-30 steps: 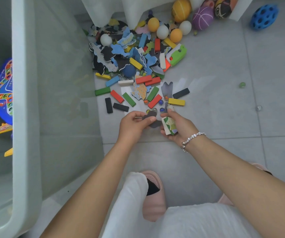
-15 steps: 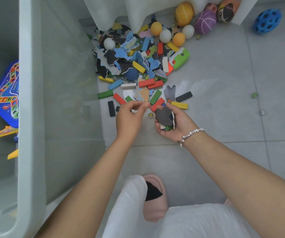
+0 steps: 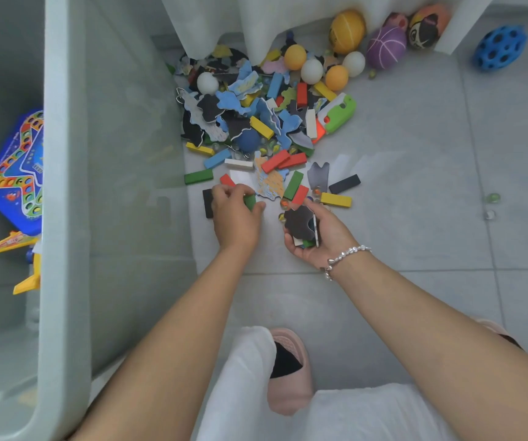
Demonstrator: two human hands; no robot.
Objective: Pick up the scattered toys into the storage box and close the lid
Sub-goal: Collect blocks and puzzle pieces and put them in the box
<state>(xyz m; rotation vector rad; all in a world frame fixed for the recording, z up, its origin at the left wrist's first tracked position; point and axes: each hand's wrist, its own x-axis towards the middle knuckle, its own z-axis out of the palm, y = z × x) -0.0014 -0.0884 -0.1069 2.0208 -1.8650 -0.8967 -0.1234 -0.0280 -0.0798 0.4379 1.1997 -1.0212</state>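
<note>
A heap of toys [image 3: 265, 119] lies on the grey tiled floor: coloured wooden blocks, foam puzzle pieces, marbles and small balls. My left hand [image 3: 235, 214] is at the heap's near left edge, fingers closed on a green block [image 3: 250, 201], next to a black block [image 3: 207, 203]. To its right, my right hand [image 3: 316, 233], palm up, is shut on a stack of puzzle pieces [image 3: 300, 223] with a dark one on top. The pale green storage box [image 3: 65, 218] stands at the left, holding a blue game board [image 3: 17, 173] and yellow pieces.
Larger balls, among them a yellow ball [image 3: 347, 30], a purple ball [image 3: 386, 47] and a blue holed ball [image 3: 500, 47], lie at the back by white furniture legs [image 3: 256, 23]. Loose marbles [image 3: 491, 198] lie on the tiles at right. My pink slipper [image 3: 288, 370] is below.
My left hand moved forward and left from my right hand to the blocks and closed on a green block. My right hand turned palm up, keeping the puzzle pieces.
</note>
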